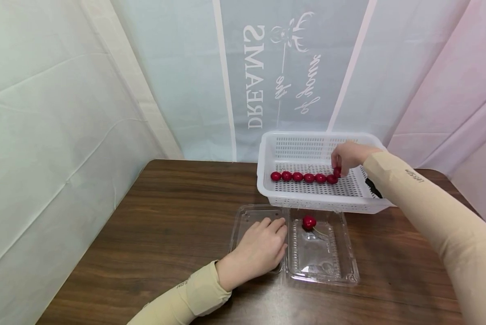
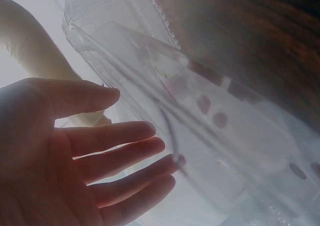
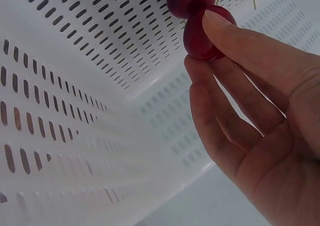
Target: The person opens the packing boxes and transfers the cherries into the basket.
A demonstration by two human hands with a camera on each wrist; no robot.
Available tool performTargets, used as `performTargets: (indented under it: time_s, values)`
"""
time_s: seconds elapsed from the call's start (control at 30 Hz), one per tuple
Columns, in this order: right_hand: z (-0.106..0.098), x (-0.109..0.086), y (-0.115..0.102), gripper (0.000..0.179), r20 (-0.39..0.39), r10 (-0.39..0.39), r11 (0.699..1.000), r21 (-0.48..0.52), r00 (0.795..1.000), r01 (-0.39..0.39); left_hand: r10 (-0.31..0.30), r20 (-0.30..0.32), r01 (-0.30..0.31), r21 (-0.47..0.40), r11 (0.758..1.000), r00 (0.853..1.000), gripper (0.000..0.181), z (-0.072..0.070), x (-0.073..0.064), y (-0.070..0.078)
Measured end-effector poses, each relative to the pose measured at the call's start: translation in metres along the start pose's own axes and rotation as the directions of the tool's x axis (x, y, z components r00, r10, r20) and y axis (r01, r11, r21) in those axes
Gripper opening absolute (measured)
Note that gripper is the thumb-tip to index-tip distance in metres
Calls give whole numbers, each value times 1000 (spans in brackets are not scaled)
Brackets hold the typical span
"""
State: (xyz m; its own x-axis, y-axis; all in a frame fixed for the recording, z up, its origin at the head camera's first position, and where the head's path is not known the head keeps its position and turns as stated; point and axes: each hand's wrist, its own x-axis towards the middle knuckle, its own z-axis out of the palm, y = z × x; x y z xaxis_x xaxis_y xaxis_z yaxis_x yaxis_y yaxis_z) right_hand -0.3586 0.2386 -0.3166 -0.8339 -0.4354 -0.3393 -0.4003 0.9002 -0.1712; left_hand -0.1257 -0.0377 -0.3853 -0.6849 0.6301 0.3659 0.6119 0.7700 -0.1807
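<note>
My right hand (image 1: 350, 155) is inside the white plastic basket (image 1: 261, 180), pinching a dark red cherry (image 3: 197, 38) between thumb and fingertips. That cherry is at the right end of a row of cherries (image 1: 297, 177) on the slotted basket floor; in the right wrist view it appears to touch its neighbour. My left hand (image 1: 259, 250) rests over the left half of a clear plastic clamshell box (image 1: 313, 259), fingers loosely extended and holding nothing. One cherry (image 1: 309, 222) with a green stem lies in the box's right half.
The basket stands at the back of the dark wooden table (image 1: 165, 216), with the opened clamshell directly in front of it. A black item (image 1: 373, 188) shows at the basket's right end, partly behind my right forearm. Printed curtains (image 1: 291, 67) hang behind the table.
</note>
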Motion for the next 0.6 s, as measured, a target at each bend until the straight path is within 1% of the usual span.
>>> performTargets:
  time_s: [0.1,0.33,0.6]
  values:
    - [2,1,3,28,4,19,1000,1,1000,-19,-4,5,4,-2,1000,1000,29,-1,0,1]
    - [3,-1,3,30,4,21,1000,-5,1000,-21,-5,12,5,-5,1000,1000,29,-3,0,0]
    - [7,1,10,29,4,41,999,6,999,-41,1,-8,-1,0,1000,1000,30,-1,0,0]
